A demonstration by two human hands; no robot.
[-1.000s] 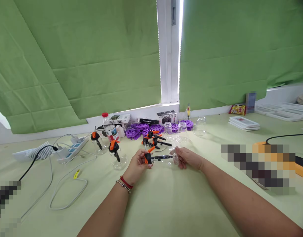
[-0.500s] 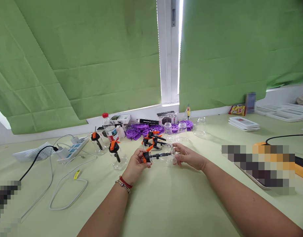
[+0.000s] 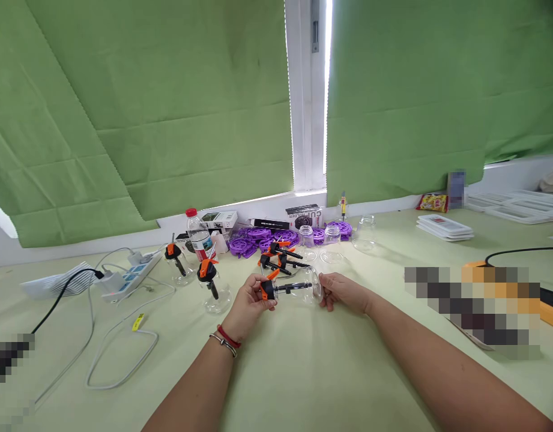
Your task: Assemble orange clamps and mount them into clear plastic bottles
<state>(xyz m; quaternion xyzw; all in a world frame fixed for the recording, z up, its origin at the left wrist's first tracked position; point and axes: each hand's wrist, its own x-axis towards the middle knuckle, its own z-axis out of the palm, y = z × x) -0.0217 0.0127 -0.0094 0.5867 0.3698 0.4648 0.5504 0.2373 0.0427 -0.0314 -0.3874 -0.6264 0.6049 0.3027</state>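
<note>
The left grip (image 3: 250, 302) partly hides the black cap (image 3: 268, 291) (clear bottle (image 3: 300, 295) faintly outlined).

Cap (image 3: 268, 290) black-orange; jar (image 3: 298, 296) clear; discs (image 3: 259, 235) purple; curtain (image 3: 190, 114) green.

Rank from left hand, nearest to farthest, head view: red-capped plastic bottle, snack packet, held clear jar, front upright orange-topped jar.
From the left hand:
1. Held clear jar: in its grip, extending rightward.
2. Front upright orange-topped jar: just left of the hand.
3. Red-capped plastic bottle: farther back, on the left.
4. Snack packet: far right, toward the back.
</note>
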